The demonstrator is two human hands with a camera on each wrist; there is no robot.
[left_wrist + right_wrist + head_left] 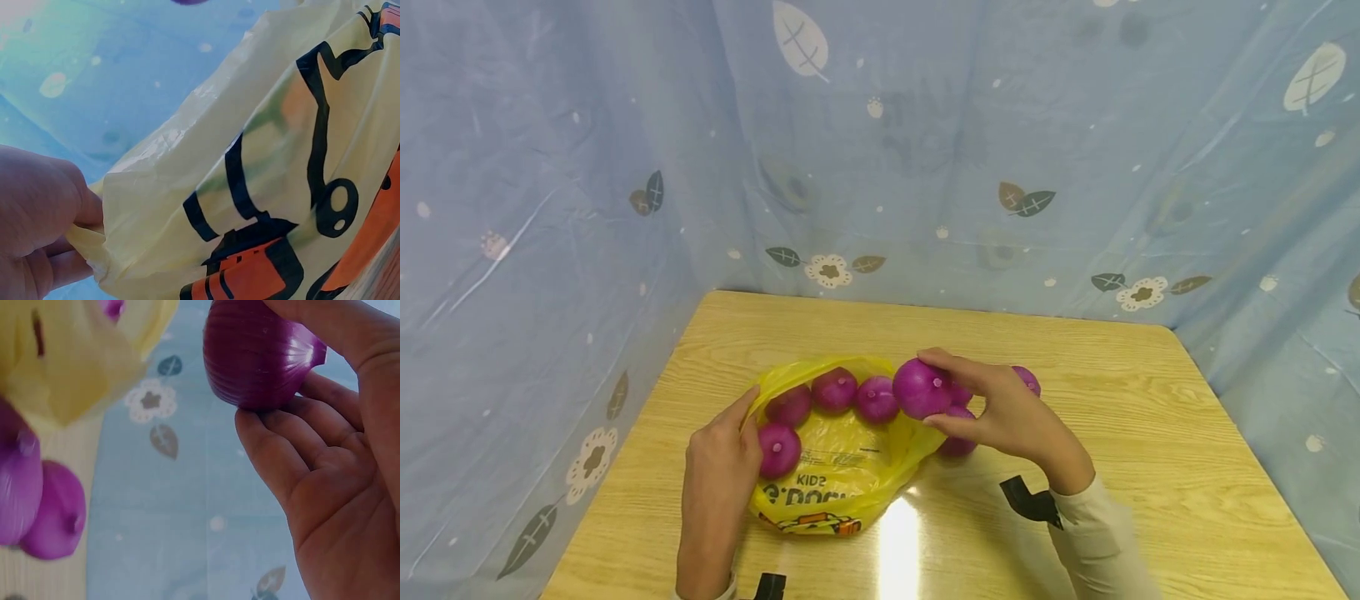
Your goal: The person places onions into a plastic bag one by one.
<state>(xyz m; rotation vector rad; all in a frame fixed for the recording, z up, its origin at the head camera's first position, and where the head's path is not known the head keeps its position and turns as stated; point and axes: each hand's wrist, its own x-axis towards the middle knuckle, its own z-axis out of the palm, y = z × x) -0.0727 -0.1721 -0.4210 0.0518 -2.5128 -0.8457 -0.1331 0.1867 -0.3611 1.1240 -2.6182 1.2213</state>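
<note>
A yellow plastic bag (842,492) with dark lettering lies on the table, its mouth spread toward me. Several red onions (780,450) sit inside it. My left hand (718,467) pinches the left edge of the bag between thumb and fingers; in the left wrist view the same hand (44,219) grips the bag's gathered rim. At the bag's right edge, my right hand (1000,408) holds up one red onion (919,388) between thumb and fingers. The right wrist view shows this onion (253,356) above the table, its pale pointed end toward the palm.
Further red onions lie right of the bag, one (958,446) below my right hand and another (1027,379) behind it, partly hidden. The wood-grain table (1120,467) extends to both sides. A blue patterned curtain (925,150) hangs along its back and sides.
</note>
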